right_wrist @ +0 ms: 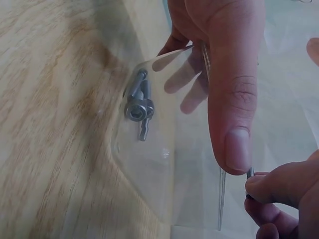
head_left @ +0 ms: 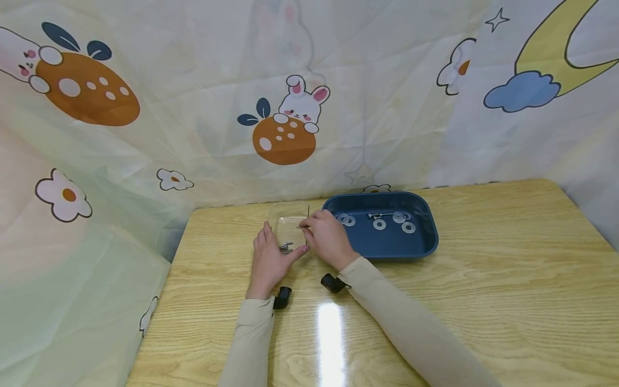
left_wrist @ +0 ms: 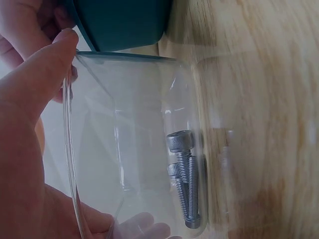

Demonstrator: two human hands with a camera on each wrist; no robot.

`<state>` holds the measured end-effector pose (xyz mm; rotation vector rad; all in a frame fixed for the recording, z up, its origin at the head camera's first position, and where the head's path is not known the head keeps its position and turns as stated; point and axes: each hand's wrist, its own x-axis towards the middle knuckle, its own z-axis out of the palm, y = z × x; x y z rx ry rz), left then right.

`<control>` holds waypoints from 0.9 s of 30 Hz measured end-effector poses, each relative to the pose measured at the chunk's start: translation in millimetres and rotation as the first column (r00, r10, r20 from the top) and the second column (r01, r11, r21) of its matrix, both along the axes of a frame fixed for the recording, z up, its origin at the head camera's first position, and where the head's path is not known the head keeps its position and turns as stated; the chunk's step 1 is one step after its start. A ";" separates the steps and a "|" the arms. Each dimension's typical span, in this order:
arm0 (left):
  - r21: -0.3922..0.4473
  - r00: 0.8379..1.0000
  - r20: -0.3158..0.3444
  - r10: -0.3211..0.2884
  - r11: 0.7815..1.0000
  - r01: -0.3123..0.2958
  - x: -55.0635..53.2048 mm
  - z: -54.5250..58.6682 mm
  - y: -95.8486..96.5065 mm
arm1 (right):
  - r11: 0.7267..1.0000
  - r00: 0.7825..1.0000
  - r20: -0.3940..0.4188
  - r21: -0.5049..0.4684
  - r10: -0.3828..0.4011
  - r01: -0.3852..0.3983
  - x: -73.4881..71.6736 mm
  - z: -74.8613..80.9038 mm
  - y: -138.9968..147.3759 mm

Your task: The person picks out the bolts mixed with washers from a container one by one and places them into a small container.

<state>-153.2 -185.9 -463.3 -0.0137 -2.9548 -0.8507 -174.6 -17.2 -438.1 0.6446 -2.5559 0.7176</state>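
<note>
A clear plastic box (left_wrist: 144, 94) stands on the wooden table, with several metal hex-socket bolts (left_wrist: 187, 174) lying together on its bottom. My left hand (head_left: 271, 262) holds this box, thumb at the near right of the rim and fingers along the left side. Over the box's right edge, my right hand (head_left: 332, 240) pinches a small bolt (right_wrist: 250, 173) between thumb and fingertips. Only a short threaded part of that bolt shows in the right wrist view; the fingers cover the rest.
Right of the box sits a dark blue tray (head_left: 377, 253) holding several flat washers (head_left: 379, 224) and a few bolts (head_left: 382, 215). A printed cloth (head_left: 213, 129) hangs behind the wooden table (head_left: 508, 269).
</note>
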 end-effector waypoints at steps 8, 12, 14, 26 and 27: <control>-0.011 1.000 0.002 -0.001 1.000 0.001 0.0 -0.4 -0.3 | 1.000 0.999 0.041 0.010 0.013 -0.013 -2.6 0.2 -3.7; -0.016 1.000 -0.002 -0.002 1.000 0.002 -0.1 -0.5 -0.1 | 1.000 0.999 0.043 0.001 0.025 -0.025 -3.4 0.2 -5.0; -0.016 1.000 -0.003 -0.003 1.000 0.003 0.0 -0.3 0.2 | 1.000 0.999 0.040 0.000 0.029 -0.029 -4.0 -0.3 -5.3; -0.006 1.000 -0.010 -0.004 1.000 0.004 1.0 0.9 1.0 | 0.998 0.998 0.060 0.040 0.037 -0.039 -5.8 -1.6 -5.7; -0.006 1.000 -0.009 -0.003 1.000 0.003 1.0 1.0 1.0 | 0.998 0.997 0.061 0.043 0.038 -0.040 -5.8 -1.7 -5.6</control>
